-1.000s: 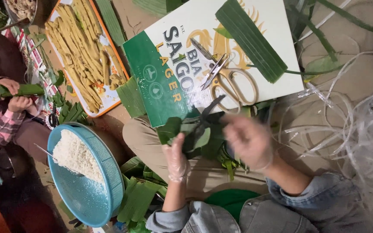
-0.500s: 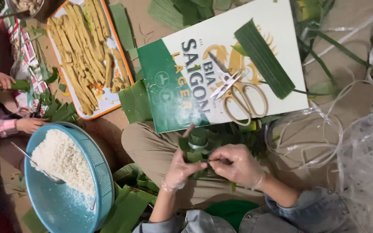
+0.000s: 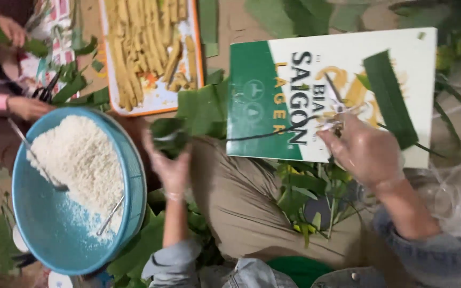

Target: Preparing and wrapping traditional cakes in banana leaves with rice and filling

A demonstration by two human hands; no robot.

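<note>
Step in hand, as judged: a leaf parcel is held up at centre-left of frame, just right of the bowl, while the scissors are reached for at centre-right. L. hand: fingers curled and pressed round the parcel from below, grip closed. R. hand: laid over the scissors on the card sheet, fingers bent down onto them; whether they are pinched or only touched cannot be told, motion blur noted. Next move, as judged: a seated grip in the scissor loops is called for before any cut, and the parcel must be kept clamped so the fold is not lost. Materials: parcel is a glossy dark green leaf, folded to a rough cone. Card sheet is flat, stiff, printed green and white, w/ a cut leaf strip laid across it at upper right. Bowl is blue plastic, round, holding grainy white rice and a metal spoon. Tray at top centre carries pale yellow sticks. Another person's hand is seen at upper left, apart from the work.
</note>
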